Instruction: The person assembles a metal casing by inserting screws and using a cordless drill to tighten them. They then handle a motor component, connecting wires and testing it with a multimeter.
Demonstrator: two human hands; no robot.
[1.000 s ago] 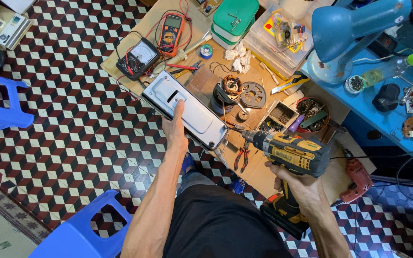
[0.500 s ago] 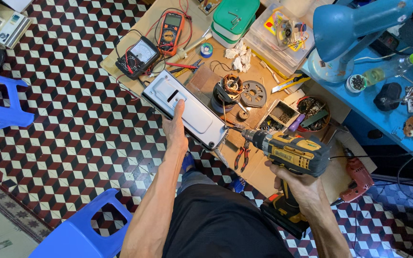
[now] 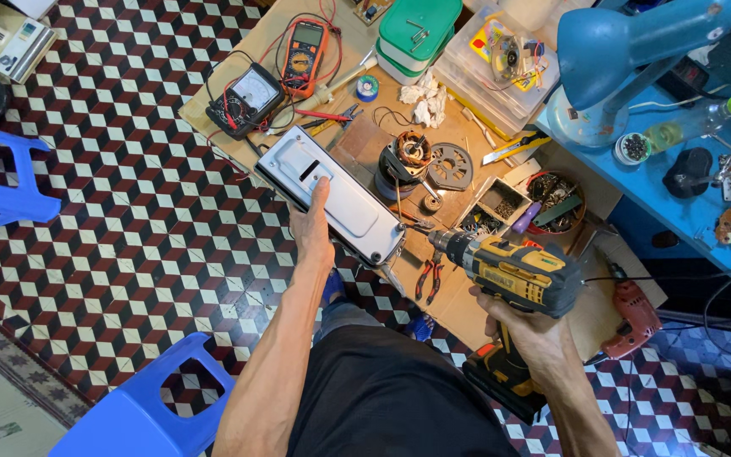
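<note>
My left hand (image 3: pixel 312 227) lies flat on a long grey rectangular housing (image 3: pixel 350 207) that sits on a low cardboard-covered work surface (image 3: pixel 357 144). The fingers point up along its near edge and hold it down. My right hand (image 3: pixel 528 328) grips the handle of a yellow and black cordless drill (image 3: pixel 513 272). The drill's bit points left at the housing's lower right corner. A copper-wound motor (image 3: pixel 406 162) and a round grey end plate (image 3: pixel 451 166) lie just beyond the housing.
Two multimeters (image 3: pixel 274 78) with red leads sit at the far left of the work surface. Red pliers (image 3: pixel 427 277), a red corded drill (image 3: pixel 632 315), parts trays (image 3: pixel 501 201), green box (image 3: pixel 419 30) and a blue lamp (image 3: pixel 628 51) lie around. Blue plastic stools (image 3: pixel 141 406) stand on the checkered floor.
The drill's tip has edged slightly closer to the housing's corner. My left hand stays pressed on the housing.
</note>
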